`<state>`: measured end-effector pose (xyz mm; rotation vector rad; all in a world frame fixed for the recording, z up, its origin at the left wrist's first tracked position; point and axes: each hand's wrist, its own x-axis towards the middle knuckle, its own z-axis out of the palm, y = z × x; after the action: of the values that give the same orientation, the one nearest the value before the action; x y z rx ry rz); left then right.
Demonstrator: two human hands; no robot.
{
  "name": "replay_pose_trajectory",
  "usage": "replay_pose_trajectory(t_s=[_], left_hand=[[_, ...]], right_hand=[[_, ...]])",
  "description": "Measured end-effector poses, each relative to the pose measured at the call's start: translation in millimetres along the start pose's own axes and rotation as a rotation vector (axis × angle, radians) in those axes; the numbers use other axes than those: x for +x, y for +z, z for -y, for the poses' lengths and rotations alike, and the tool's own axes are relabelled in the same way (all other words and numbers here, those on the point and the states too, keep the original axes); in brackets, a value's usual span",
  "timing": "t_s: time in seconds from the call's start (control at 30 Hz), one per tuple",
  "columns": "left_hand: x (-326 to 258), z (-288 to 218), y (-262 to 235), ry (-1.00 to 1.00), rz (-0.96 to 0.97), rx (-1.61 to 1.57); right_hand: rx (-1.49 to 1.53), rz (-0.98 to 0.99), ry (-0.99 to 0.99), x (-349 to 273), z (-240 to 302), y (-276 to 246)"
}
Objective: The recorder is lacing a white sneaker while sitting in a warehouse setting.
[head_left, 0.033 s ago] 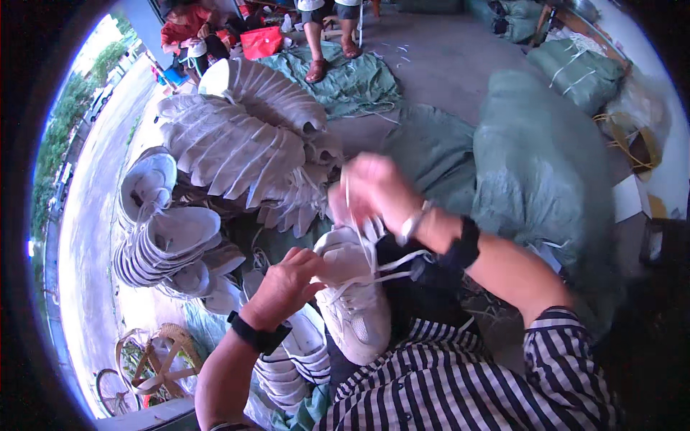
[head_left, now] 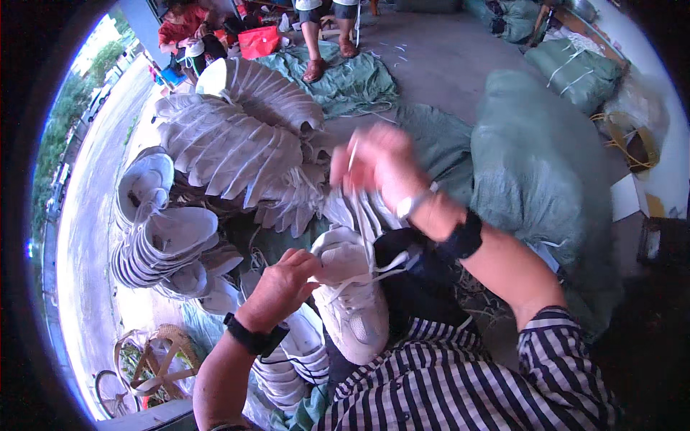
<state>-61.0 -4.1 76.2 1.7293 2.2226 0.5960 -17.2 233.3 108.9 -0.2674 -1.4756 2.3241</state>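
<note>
Shoe: white sneaker, sole toward your lap, toe pointing at your striped shirt, resting between your two hands. Your left hand has its fingers curled together and clamped on the heel end of the shoe, thumb over the rim. Black wristband sits on that wrist.

Your right hand is raised above the shoe, blurred; fingers look pinched together on the white lace, which runs taut from the hand down to the shoe's eyelets. A second lace strand crosses sideways just right of the shoe. A watch with a pale strap and a black band sit on the right wrist.

Just below the shoe, beside your left forearm, lies a short stack of white shoes with dark laces. Left of the shoe: a nested row of white shoes, soles up. Above that, beyond the shoe, a long fanned pile of white shoes reaching toward the far floor. Right of the shoe: a big green sack, touching your right forearm's far side. Far above the shoe, a person's legs in sandals stand on a green sheet. A wicker basket sits low left of the shoe.
</note>
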Motion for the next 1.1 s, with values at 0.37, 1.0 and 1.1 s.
replay_pose_trajectory(t_s=[0.37,1.0,1.1], left_hand=[[-10,7,27,0.078,-0.226,0.073],[-1,-15,24,-0.069,-0.178,-0.018],[1,-11,22,-0.145,-0.302,-0.398]], right_hand=[[-1.262,0.706,-0.576,-67,-103,-8],[0.399,-0.399,0.056,-7,38,-119],[0.173,0.235,-0.121,-47,63,-46]])
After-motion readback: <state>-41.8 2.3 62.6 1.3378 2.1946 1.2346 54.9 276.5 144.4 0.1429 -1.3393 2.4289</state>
